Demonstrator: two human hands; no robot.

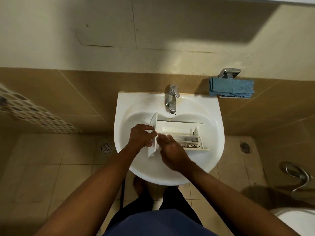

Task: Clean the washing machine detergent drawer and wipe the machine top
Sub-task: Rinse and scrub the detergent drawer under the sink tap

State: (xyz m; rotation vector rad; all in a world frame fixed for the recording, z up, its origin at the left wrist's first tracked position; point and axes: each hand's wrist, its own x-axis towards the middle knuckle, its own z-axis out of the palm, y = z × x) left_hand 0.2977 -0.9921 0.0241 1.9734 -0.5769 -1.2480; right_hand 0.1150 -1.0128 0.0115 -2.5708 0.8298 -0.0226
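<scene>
A white detergent drawer (180, 132) lies across the bowl of a white sink (213, 137), its front panel to the left and its compartments open upward. My left hand (140, 137) grips the front panel, fingers curled over its top edge. My right hand (170, 150) sits over the drawer's near left end, just behind the panel, fingers bent down onto it; what they touch is hidden. A folded blue cloth (231, 89) rests on a small wall shelf to the right of the sink.
A chrome tap (172, 97) stands at the back of the sink, its spout above the drawer's far edge. Floor drains (106, 148) lie either side of the basin. A toilet rim (296, 220) and a hose coil (296, 172) are at the lower right.
</scene>
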